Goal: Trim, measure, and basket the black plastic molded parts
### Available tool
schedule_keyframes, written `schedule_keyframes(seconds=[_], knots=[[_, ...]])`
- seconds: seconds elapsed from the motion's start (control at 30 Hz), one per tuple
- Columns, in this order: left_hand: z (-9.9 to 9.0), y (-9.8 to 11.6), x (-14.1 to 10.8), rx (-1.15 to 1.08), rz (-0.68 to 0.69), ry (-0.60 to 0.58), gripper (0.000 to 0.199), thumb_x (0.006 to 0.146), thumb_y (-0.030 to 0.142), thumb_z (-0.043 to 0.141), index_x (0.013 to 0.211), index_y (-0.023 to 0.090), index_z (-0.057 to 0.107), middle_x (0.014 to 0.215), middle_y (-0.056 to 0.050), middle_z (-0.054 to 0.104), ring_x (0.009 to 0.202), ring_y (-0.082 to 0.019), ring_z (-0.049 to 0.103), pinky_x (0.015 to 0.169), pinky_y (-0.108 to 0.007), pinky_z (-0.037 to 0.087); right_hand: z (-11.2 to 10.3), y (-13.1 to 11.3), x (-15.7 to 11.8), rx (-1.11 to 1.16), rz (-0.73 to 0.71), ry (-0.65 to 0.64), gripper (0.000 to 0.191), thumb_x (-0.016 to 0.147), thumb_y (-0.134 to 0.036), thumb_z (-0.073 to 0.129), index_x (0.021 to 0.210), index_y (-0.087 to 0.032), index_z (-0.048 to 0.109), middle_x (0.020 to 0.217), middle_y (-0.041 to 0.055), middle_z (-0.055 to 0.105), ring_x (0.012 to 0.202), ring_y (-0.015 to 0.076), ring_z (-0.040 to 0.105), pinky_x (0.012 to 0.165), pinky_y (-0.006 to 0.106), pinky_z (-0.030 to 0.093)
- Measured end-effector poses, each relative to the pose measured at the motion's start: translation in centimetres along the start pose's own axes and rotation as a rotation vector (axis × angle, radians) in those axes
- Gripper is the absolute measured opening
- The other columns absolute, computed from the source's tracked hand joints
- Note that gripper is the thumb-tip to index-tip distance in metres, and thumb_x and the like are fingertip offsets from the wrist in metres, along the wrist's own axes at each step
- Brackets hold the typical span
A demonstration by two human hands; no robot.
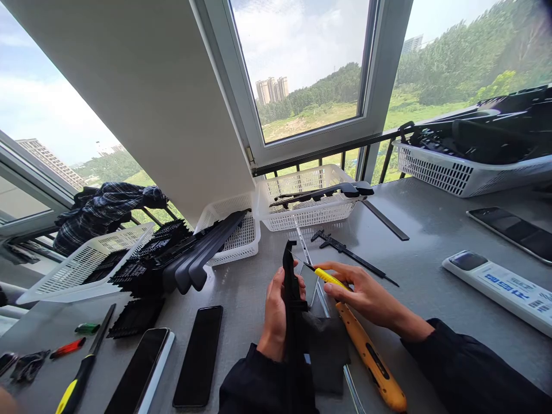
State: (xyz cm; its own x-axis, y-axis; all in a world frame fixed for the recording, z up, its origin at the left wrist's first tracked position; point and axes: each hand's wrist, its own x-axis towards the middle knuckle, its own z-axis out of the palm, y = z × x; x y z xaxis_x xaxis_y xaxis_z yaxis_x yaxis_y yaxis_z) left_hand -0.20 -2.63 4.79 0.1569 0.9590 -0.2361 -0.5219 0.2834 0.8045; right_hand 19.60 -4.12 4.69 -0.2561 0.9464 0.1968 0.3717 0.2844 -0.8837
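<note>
My left hand is wrapped round a long black plastic part, which stands nearly upright with a small hook at its top. In my right hand is a slim yellow knife, gripped between thumb and fingers. Its dark, thin tip points left at the upper part of the black piece; whether it touches cannot be told. Below my hands lie a dark cloth-like sheet and an orange power tool. A steel ruler passes behind the black part.
A black caliper and a flat dark strip lie ahead. White baskets of black parts line the window side. Phones, a file and small tools are at left. A white box and phone lie right.
</note>
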Motion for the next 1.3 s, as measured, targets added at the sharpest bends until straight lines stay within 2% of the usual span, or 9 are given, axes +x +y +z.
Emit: schedule_keyframes(seconds=[0.23, 0.33, 0.43, 0.57, 0.8, 0.9, 1.0, 1.13, 1.3], knots=[[0.0, -0.1, 0.1, 0.01, -0.003, -0.002, 0.06, 0.078, 0.064, 0.08, 0.113, 0.016, 0.072, 0.067, 0.002, 0.062, 0.055, -0.01, 0.049, 0.053, -0.021, 0.04, 0.2, 0.1, 0.0, -0.083, 0.022, 0.022, 0.044, 0.099, -0.047, 0.057, 0.132, -0.02, 0.07, 0.079, 0.0006, 0.071, 0.069, 0.0181, 0.061, 0.065, 0.028, 0.046], [-0.1, -0.1, 0.0, 0.045, -0.019, -0.004, 0.06, 0.081, 0.066, 0.077, 0.112, 0.015, 0.071, 0.067, 0.001, 0.063, 0.055, -0.011, 0.05, 0.052, -0.022, 0.04, 0.3, 0.1, 0.1, -0.093, 0.034, 0.042, 0.046, 0.099, -0.048, 0.06, 0.136, -0.022, 0.068, 0.091, 0.0024, 0.076, 0.075, 0.019, 0.064, 0.07, 0.029, 0.049], [-0.2, -0.1, -0.1, 0.08, -0.019, -0.046, 0.057, 0.085, 0.066, 0.072, 0.112, 0.016, 0.071, 0.066, 0.0, 0.063, 0.055, -0.011, 0.051, 0.052, -0.022, 0.04, 0.5, 0.5, 0.1, -0.138, 0.047, 0.122, 0.046, 0.097, -0.051, 0.063, 0.131, -0.02, 0.071, 0.106, 0.007, 0.078, 0.087, 0.0227, 0.069, 0.078, 0.032, 0.052], [-0.1, 0.0, -0.2, 0.091, -0.018, -0.114, 0.058, 0.088, 0.065, 0.069, 0.118, 0.016, 0.071, 0.066, 0.001, 0.062, 0.054, -0.011, 0.051, 0.053, -0.023, 0.039, 0.6, 1.2, 0.2, -0.21, 0.045, 0.203, 0.044, 0.097, -0.053, 0.063, 0.123, -0.019, 0.073, 0.107, 0.0091, 0.078, 0.091, 0.0254, 0.071, 0.081, 0.035, 0.053], [0.3, 0.2, -0.4, 0.053, -0.023, -0.124, 0.055, 0.087, 0.064, 0.069, 0.115, 0.017, 0.071, 0.065, 0.002, 0.061, 0.052, -0.011, 0.05, 0.051, -0.023, 0.038, 0.4, 0.6, 0.0, -0.225, -0.01, 0.178, 0.039, 0.098, -0.045, 0.06, 0.125, -0.019, 0.072, 0.109, 0.0094, 0.079, 0.092, 0.0244, 0.072, 0.085, 0.035, 0.054], [0.4, 0.2, -0.4, 0.052, -0.018, -0.096, 0.048, 0.085, 0.064, 0.072, 0.092, 0.017, 0.07, 0.064, 0.001, 0.062, 0.051, -0.011, 0.051, 0.052, -0.024, 0.04, 0.4, 0.3, 0.0, -0.219, -0.031, 0.126, 0.039, 0.098, -0.038, 0.059, 0.131, -0.021, 0.07, 0.117, 0.0088, 0.079, 0.099, 0.0244, 0.073, 0.088, 0.035, 0.054], [0.4, 0.2, -0.3, 0.08, -0.009, -0.08, 0.05, 0.082, 0.065, 0.074, 0.072, 0.018, 0.061, 0.064, 0.0, 0.062, 0.051, -0.011, 0.051, 0.052, -0.024, 0.041, 0.5, 0.3, 0.0, -0.239, -0.031, 0.11, 0.038, 0.096, -0.034, 0.059, 0.131, -0.022, 0.07, 0.115, 0.0081, 0.079, 0.099, 0.0247, 0.074, 0.086, 0.034, 0.054], [0.4, 0.1, -0.2, 0.076, -0.001, -0.068, 0.049, 0.081, 0.066, 0.074, 0.088, 0.018, 0.065, 0.062, 0.001, 0.062, 0.05, -0.011, 0.05, 0.05, -0.023, 0.039, 0.6, 0.5, 0.0, -0.256, -0.026, 0.119, 0.038, 0.097, -0.034, 0.059, 0.13, -0.021, 0.071, 0.109, 0.0088, 0.08, 0.094, 0.0249, 0.074, 0.084, 0.034, 0.054], [0.2, 0.0, -0.2, 0.095, -0.007, -0.045, 0.051, 0.082, 0.066, 0.074, 0.093, 0.017, 0.066, 0.063, 0.002, 0.061, 0.051, -0.011, 0.051, 0.05, -0.023, 0.039, 0.5, 0.3, 0.0, -0.252, -0.043, 0.111, 0.039, 0.098, -0.034, 0.058, 0.133, -0.022, 0.07, 0.11, 0.0079, 0.08, 0.094, 0.0241, 0.074, 0.083, 0.033, 0.053]])
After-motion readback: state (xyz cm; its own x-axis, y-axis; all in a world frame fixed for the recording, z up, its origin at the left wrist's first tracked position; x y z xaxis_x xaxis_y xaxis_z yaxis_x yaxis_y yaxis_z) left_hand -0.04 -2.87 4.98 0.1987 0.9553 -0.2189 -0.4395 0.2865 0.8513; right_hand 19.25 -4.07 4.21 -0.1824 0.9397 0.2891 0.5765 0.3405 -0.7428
